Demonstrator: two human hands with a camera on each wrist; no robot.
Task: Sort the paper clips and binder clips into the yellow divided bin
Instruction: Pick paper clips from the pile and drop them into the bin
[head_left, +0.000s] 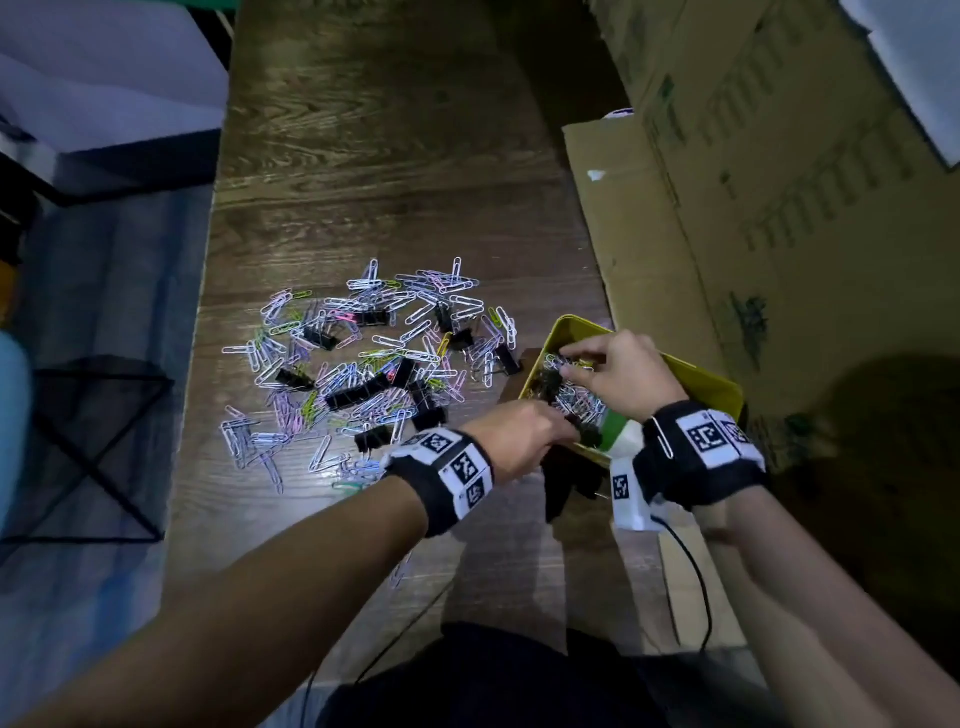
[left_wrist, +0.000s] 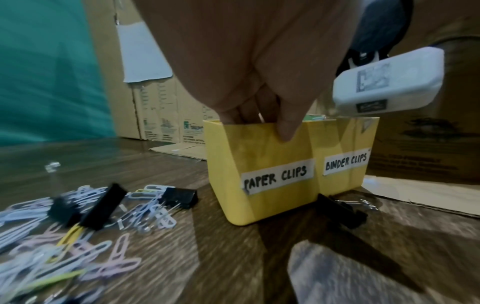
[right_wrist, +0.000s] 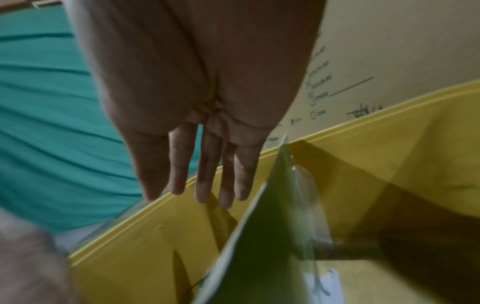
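A yellow divided bin (head_left: 702, 383) stands at the table's right side. Its front carries the labels "PAPER CLIPS" (left_wrist: 277, 178) and "BINDER CLIPS" (left_wrist: 346, 163). My left hand (left_wrist: 259, 123) pinches the bin's near wall (left_wrist: 272, 203), thumb outside and fingers inside the paper clip side. My right hand (right_wrist: 207, 192) hovers over the bin with straight fingers and holds nothing that I can see. A green divider (right_wrist: 259, 236) splits the bin, and paper clips (head_left: 579, 400) lie inside it. A mixed pile of pastel paper clips (head_left: 363, 322) and black binder clips (head_left: 358, 396) is spread out left of the bin.
Cardboard boxes (head_left: 779, 208) and a flat cardboard sheet (head_left: 613, 218) border the table on the right. A black binder clip (left_wrist: 340, 214) lies against the bin's base. A black mesh basket (head_left: 78, 441) sits beyond the table's left edge. A cable (head_left: 693, 571) runs near my right forearm.
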